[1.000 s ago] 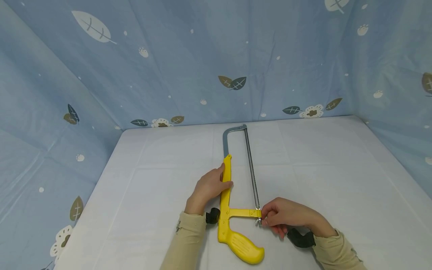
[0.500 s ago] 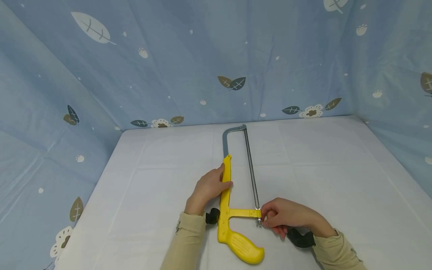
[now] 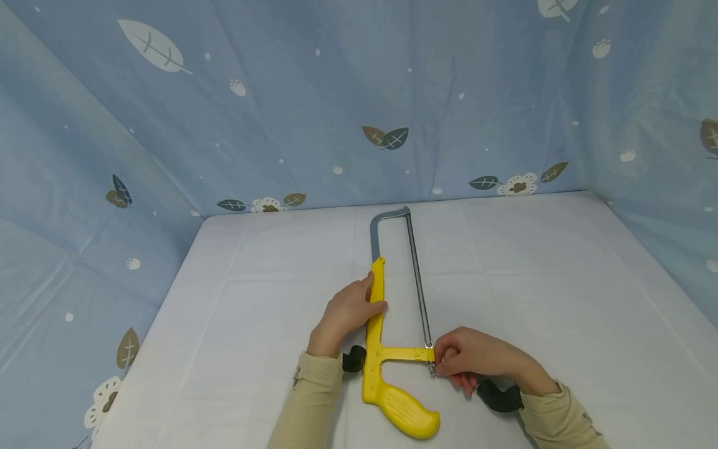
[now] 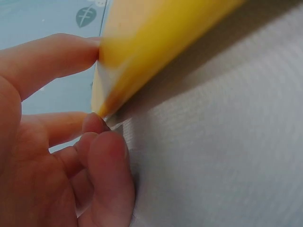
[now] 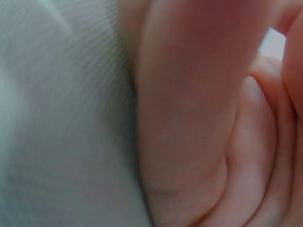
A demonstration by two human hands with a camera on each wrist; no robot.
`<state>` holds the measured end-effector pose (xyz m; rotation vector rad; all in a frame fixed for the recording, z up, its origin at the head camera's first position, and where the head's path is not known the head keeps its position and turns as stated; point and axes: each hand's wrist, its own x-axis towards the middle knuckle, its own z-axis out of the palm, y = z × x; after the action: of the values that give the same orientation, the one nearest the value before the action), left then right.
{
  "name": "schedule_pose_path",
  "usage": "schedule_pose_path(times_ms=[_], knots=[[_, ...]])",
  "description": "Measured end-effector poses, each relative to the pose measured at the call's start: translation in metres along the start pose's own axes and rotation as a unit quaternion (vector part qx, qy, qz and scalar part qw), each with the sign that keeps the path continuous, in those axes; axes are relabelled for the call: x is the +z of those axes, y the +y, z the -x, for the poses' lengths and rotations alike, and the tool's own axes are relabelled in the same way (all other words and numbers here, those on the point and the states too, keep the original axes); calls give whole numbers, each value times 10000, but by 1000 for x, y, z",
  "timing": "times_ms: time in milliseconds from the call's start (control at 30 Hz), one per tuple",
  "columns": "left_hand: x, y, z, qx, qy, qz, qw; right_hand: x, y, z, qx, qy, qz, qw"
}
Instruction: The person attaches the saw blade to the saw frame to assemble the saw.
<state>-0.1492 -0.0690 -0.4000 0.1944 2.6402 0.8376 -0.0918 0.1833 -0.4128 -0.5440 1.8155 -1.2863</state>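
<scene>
A hacksaw point(image 3: 407, 413) with a yellow handle and grey front bow lies flat on the white cloth, its blade point(image 3: 417, 280) toward the right. My left hand point(image 3: 346, 310) holds the yellow spine, thumb over it and fingers along its left side. In the left wrist view, the yellow spine point(image 4: 180, 35) runs blurred past the thumb, and the fingertips reach under its edge. At the blade's near end, the curled fingertips of my right hand point(image 3: 485, 355) pinch the small metal wing nut point(image 3: 431, 368). The right wrist view shows only curled fingers point(image 5: 184, 113); the nut is hidden there.
A white cloth point(image 3: 269, 312) covers the table. Blue leaf-patterned curtains point(image 3: 314, 112) hang along its back and sides. Black wrist straps point(image 3: 499, 396) sit near both beige sleeves.
The wing nut's wings have turned to a different angle at my right fingertips. The left hand and the hacksaw stay in place.
</scene>
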Motion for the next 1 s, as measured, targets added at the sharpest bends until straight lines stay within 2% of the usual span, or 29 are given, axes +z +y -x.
schedule_pose_path(times_ms=[567, 1000], knots=[[0, -1, 1, 11, -5, -26, 10000, -1, 0, 1, -81, -265, -8, 9996], [-1, -1, -1, 33, -3, -67, 10000, -1, 0, 1, 8, -204, 136, 9997]])
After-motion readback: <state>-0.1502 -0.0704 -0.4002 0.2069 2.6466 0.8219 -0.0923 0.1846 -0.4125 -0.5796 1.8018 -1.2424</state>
